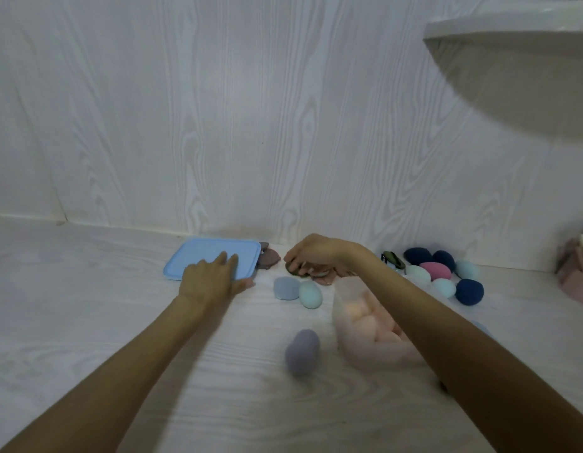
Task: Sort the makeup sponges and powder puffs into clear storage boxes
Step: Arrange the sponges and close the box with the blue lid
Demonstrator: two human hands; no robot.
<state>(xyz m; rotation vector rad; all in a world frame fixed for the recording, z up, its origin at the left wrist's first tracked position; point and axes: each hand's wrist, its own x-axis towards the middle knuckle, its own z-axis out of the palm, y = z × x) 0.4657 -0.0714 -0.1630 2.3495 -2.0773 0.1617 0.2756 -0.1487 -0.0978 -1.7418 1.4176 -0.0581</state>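
Observation:
My left hand (215,275) lies flat, fingers spread, on the near edge of a light blue lid (205,255). My right hand (313,251) curls around a dark olive powder puff (295,269) above a small pile of pinkish puffs (323,277). Under my right forearm stands a clear storage box (355,348) with peach sponges (365,313) inside. A lavender sponge (302,351) lies left of the box. Farther back are a blue-grey puff (285,288) and a mint sponge (311,294). Brown puffs (267,258) peek out beside the lid.
A cluster of navy, mint and pink sponges (447,273) lies at the right by the wall. A green clip-like item (393,259) sits beside them. A pinkish holder (574,273) stands at the far right edge. A white basin (512,67) overhangs the upper right.

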